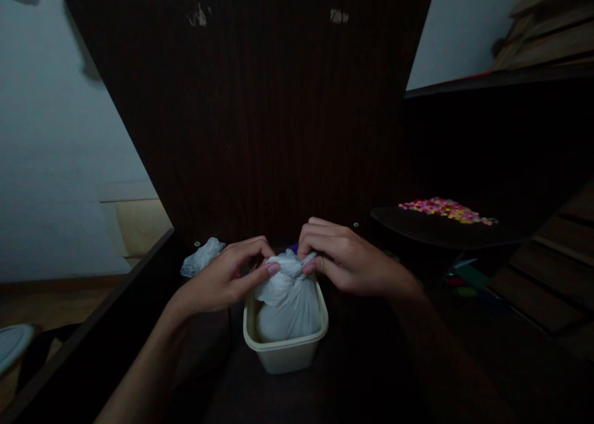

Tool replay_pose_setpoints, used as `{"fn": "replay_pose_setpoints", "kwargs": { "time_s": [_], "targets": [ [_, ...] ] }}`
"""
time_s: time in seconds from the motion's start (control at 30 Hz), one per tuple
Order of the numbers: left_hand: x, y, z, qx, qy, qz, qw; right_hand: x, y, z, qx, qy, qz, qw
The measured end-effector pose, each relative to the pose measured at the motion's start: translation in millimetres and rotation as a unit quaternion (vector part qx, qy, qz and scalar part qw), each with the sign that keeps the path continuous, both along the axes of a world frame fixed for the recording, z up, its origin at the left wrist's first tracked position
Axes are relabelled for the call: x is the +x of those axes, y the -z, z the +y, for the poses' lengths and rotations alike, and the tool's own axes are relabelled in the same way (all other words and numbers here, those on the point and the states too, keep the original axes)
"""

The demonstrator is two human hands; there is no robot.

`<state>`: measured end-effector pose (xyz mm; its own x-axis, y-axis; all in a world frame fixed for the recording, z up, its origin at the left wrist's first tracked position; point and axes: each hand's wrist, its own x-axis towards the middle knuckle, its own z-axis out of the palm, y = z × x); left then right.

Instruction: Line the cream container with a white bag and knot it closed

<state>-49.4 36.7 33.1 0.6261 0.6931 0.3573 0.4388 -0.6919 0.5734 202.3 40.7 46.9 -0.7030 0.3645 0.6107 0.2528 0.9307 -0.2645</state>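
Note:
A white plastic bag point(290, 309), gathered and twisted at its top, sits inside a cream-coloured basket point(291, 346) on a dark surface. My left hand point(232, 272) pinches the left side of the bag's knotted top between thumb and fingers. On the right side of the same top, my right hand point(346, 257) grips a twisted end of the plastic. What the bag holds is hidden. A bit of something purple point(292, 248) shows behind the bag, between the hands.
Another crumpled white bag point(203, 257) lies left of the basket. A dark upright panel point(278, 114) stands behind. Small pink and yellow pieces point(448, 209) cover a dark corner shelf point(417, 227) at right. Green and red items point(468, 278) lie below it.

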Motion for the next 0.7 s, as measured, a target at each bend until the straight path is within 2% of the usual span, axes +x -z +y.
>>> {"fn": "replay_pose_setpoints", "kwargs": {
  "time_s": [0.23,0.37,0.43,0.5,0.57,0.63,0.7],
  "targets": [
    [-3.8,2.1,2.7,-0.026,-0.004,-0.028,0.999,9.4,2.4,16.1,-0.094,-0.107,0.065,0.988],
    [-10.2,2.5,7.3,-0.014,-0.011,-0.018,1.000,19.1,10.1,30.1,-0.161,-0.196,0.104,0.962],
    [-14.7,1.8,9.1,-0.018,-0.032,-0.023,0.999,25.5,12.2,33.9,-0.182,-0.217,0.150,0.947],
    [-17.6,0.2,8.9,-0.039,-0.053,-0.046,0.997,30.3,11.5,33.9,-0.190,-0.186,0.166,0.950],
    [-17.3,-2.0,6.5,-0.064,-0.058,-0.071,0.994,31.1,8.3,29.9,-0.185,-0.116,0.131,0.967],
    [-14.3,-4.0,2.9,-0.074,-0.056,-0.081,0.992,27.4,3.8,22.6,-0.154,-0.045,0.106,0.981],
    [-10.1,-5.2,-0.4,-0.075,-0.064,-0.078,0.992,20.9,-1.2,13.0,-0.102,-0.002,0.124,0.987]
  ]
}}
